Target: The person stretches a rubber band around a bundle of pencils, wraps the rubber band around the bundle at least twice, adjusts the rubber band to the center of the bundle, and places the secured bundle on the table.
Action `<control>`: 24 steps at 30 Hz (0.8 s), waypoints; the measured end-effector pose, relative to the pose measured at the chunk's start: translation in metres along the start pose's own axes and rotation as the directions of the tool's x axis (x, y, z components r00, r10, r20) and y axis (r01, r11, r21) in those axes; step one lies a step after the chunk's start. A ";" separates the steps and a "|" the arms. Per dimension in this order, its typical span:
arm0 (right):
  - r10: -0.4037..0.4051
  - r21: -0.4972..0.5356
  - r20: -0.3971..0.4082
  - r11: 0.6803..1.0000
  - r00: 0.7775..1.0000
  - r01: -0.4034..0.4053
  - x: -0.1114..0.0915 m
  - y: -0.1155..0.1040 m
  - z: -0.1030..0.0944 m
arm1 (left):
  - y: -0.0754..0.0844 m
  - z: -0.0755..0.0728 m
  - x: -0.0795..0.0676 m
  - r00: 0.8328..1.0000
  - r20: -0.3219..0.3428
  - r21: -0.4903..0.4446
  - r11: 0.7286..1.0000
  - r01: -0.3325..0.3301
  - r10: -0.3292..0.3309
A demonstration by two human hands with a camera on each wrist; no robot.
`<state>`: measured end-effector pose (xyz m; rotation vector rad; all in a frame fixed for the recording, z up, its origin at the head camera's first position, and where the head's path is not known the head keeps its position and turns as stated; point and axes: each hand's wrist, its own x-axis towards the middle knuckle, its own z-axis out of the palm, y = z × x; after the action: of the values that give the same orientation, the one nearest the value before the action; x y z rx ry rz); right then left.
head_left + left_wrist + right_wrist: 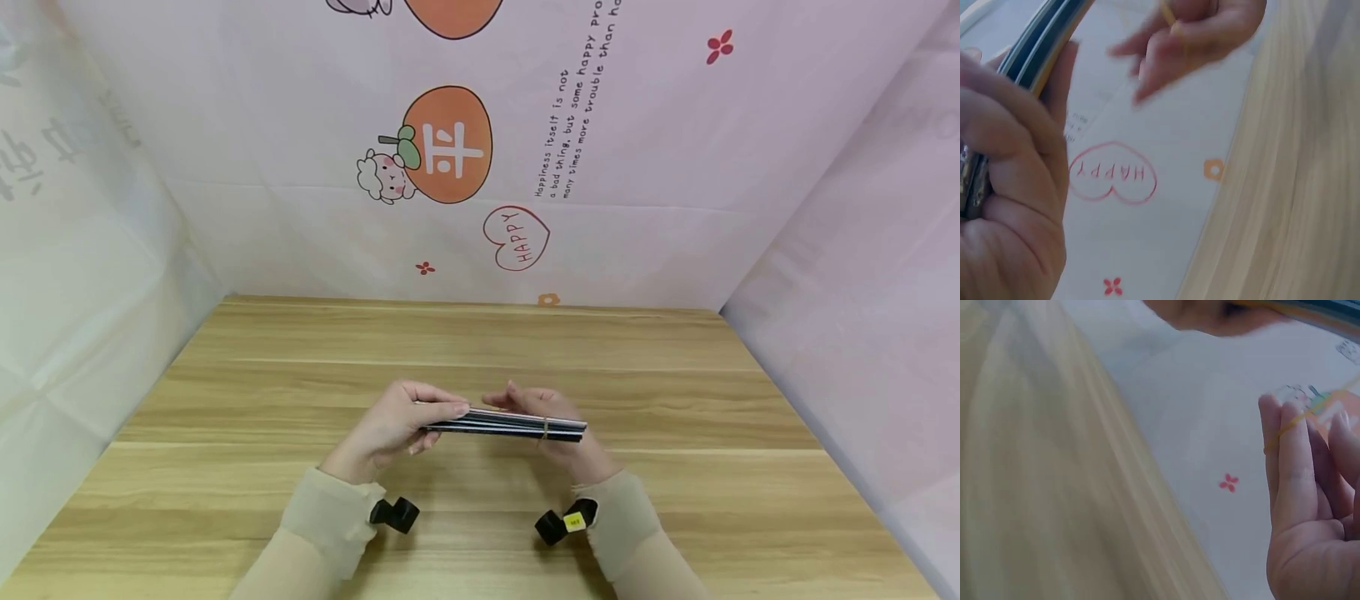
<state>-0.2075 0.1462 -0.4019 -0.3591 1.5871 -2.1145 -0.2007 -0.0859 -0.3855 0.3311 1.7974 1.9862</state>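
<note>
In my left hand (401, 425) I grip one end of a bundle of thin, pencil-like sticks (502, 423), with the thumb along its top. Dark sides and lighter strips show on the sticks, and the bundle lies nearly level above the table. A thin yellow rubber band (545, 428) crosses the bundle near its right end. My right hand (555, 417) is behind that end, partly hidden by the sticks. In the right wrist view the band runs across two straight fingers (1294, 456) of this hand, stretched toward the upper right.
Beneath both hands is a wood-grain table (300, 400). A white printed cloth (300, 233) hangs behind it, with cloth on both sides too. Each wrist wears a strap with a small black camera (405, 515).
</note>
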 end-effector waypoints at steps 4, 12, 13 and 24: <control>-0.057 0.089 0.026 0.995 0.998 0.054 0.004 0.016 0.014 | -0.002 0.010 0.002 0.999 -0.014 -0.107 0.993 -0.044 0.043; 0.000 0.454 -0.271 0.882 0.963 0.128 0.010 0.026 0.022 | -0.009 0.012 0.007 0.983 -0.184 -0.318 0.946 -0.066 0.007; -0.013 0.460 -0.270 0.877 0.963 0.141 0.010 0.027 0.022 | -0.010 0.012 0.008 0.981 -0.196 -0.337 0.939 -0.073 0.005; -0.357 0.232 -0.286 0.875 0.889 0.426 0.011 0.023 0.019 | -0.014 0.016 0.013 0.958 -0.274 -0.445 0.894 -0.049 -0.084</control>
<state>-0.2036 0.1195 -0.4187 -0.3674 1.3791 -2.7554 -0.2023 -0.0647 -0.3984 -0.1292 1.4153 2.4563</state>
